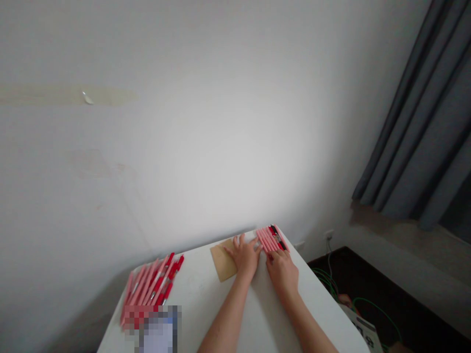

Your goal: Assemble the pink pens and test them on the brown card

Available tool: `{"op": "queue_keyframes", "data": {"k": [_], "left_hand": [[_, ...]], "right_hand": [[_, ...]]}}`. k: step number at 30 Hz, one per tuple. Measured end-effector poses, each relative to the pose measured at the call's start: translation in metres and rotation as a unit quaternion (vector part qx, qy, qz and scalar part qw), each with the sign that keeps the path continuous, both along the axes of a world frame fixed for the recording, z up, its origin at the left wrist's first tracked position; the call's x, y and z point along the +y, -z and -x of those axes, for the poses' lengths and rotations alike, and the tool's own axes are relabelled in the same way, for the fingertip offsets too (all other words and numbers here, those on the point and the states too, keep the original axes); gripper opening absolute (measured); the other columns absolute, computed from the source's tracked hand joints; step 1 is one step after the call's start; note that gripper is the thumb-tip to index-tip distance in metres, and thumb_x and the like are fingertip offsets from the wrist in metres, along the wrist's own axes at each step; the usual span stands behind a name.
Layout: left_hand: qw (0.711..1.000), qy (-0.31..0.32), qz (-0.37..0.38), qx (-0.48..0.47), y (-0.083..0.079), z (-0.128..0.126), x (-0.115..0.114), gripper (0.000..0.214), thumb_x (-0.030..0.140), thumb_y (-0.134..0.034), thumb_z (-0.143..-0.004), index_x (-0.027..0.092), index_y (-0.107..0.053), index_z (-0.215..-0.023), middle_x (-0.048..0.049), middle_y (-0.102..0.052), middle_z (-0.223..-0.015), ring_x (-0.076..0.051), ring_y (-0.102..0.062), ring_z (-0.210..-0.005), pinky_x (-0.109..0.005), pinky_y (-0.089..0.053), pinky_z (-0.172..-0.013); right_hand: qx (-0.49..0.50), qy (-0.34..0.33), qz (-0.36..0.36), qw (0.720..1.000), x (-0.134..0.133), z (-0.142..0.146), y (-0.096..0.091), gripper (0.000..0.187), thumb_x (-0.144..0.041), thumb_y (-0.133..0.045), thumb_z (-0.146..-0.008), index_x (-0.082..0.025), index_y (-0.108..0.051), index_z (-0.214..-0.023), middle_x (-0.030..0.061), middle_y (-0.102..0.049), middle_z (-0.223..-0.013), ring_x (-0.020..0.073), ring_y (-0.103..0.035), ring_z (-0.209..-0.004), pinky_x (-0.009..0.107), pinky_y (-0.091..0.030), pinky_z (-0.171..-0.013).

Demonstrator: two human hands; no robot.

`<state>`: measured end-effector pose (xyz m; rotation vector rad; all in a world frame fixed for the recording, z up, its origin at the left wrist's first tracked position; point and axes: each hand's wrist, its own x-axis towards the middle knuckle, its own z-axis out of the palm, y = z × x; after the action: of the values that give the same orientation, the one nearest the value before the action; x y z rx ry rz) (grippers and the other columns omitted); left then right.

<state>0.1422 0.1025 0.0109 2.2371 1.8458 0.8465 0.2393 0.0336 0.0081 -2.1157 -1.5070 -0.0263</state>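
My left hand (pixel 246 256) has its fingers spread, partly over a brown paper piece (pixel 222 262) that lies flat on the white table. Its thumb side comes close to a row of pink pens (pixel 267 239) at the table's far right corner. A few dark and red pens (pixel 278 237) lie in the same row, side by side. My right hand (pixel 283 270) is at the near ends of this row, fingers curled down and touching it. Whatever those fingertips pinch is hidden.
A larger heap of pink and red pens (pixel 150 282) lies on the table's left side. In front of it is a blurred-out patch (pixel 160 333). The wall (pixel 206 147) rises behind the table (pixel 195 304). To the right, cables (pixel 327 282) and a box (pixel 362 326) are on the dark floor.
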Motion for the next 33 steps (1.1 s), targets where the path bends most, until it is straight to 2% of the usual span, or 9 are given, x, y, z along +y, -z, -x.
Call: {"op": "queue_keyframes", "data": {"k": [8, 14, 21, 29, 33], "left_hand": [[0.999, -0.001, 0.02, 0.029, 0.0, -0.001, 0.001, 0.037, 0.055, -0.052, -0.08, 0.043, -0.062, -0.113, -0.0031, -0.047, -0.139, -0.035, -0.028, -0.134, -0.072, -0.015, -0.105], [0.999, -0.005, 0.016, 0.047, 0.0, -0.001, 0.001, 0.036, 0.058, -0.049, -0.081, 0.045, -0.062, -0.112, -0.0019, -0.048, -0.138, -0.034, -0.03, -0.133, -0.073, -0.017, -0.104], [0.999, -0.003, 0.001, 0.04, 0.0, 0.002, -0.001, 0.032, 0.05, -0.05, -0.083, 0.045, -0.061, -0.113, -0.0011, -0.05, -0.136, -0.034, -0.033, -0.131, -0.07, -0.02, -0.105], [0.999, -0.024, -0.022, 0.022, -0.004, 0.019, -0.008, 0.032, 0.04, -0.045, -0.087, 0.039, -0.062, -0.114, -0.0024, -0.053, -0.133, -0.03, -0.039, -0.127, -0.065, -0.022, -0.106], [0.998, -0.049, -0.031, 0.038, -0.006, 0.035, -0.014, 0.031, 0.039, -0.048, -0.086, 0.038, -0.062, -0.113, -0.0023, -0.055, -0.13, -0.029, -0.041, -0.124, -0.064, -0.022, -0.107]], "right_hand": [[0.001, 0.023, -0.006, 1.0, -0.001, 0.001, -0.001, 0.026, -0.025, -0.042, -0.092, -0.022, -0.068, -0.085, 0.0045, -0.066, -0.098, 0.0166, -0.058, -0.099, 0.022, -0.041, -0.064], [0.006, 0.019, -0.002, 1.0, -0.002, 0.002, -0.003, 0.026, -0.024, -0.042, -0.091, -0.023, -0.068, -0.089, 0.0051, -0.066, -0.1, 0.0167, -0.058, -0.1, 0.022, -0.042, -0.065], [-0.002, 0.019, -0.017, 1.0, 0.0, -0.001, 0.005, 0.025, -0.024, -0.043, -0.091, -0.023, -0.068, -0.092, 0.006, -0.066, -0.101, 0.0174, -0.058, -0.1, 0.023, -0.042, -0.066], [-0.019, 0.008, -0.031, 0.999, -0.002, 0.003, 0.006, 0.024, -0.023, -0.043, -0.09, -0.022, -0.067, -0.091, 0.0064, -0.066, -0.1, 0.018, -0.06, -0.095, 0.024, -0.042, -0.063], [-0.029, -0.026, -0.042, 0.998, -0.003, 0.006, 0.009, 0.024, -0.022, -0.044, -0.089, -0.022, -0.068, -0.094, 0.0062, -0.065, -0.098, 0.0183, -0.06, -0.095, 0.025, -0.043, -0.068]]}}
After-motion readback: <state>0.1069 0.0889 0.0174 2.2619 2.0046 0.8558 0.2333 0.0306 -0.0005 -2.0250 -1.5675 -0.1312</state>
